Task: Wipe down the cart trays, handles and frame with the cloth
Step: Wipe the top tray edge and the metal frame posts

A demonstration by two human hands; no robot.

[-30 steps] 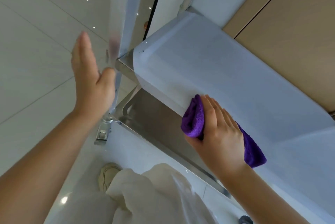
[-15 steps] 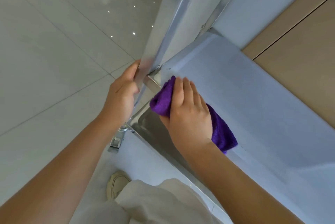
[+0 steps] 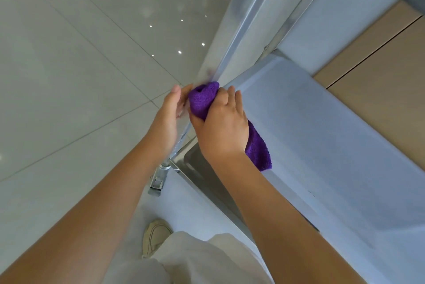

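My right hand (image 3: 220, 127) gripping purple cloth (image 3: 203, 99), pressing it against cart upright post (image 3: 239, 37) at tray (image 3: 322, 127) corner. Left hand (image 3: 169, 113) bracing post opposite side, fingers mostly straight.

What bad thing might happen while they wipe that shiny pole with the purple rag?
The cart stands on a caster, so it may roll if pushed hard. The left hand sits right beside the purple cloth on the metal post, so fingers could get bumped. The cloth's loose tail hangs below the right hand and might snag a tray edge.
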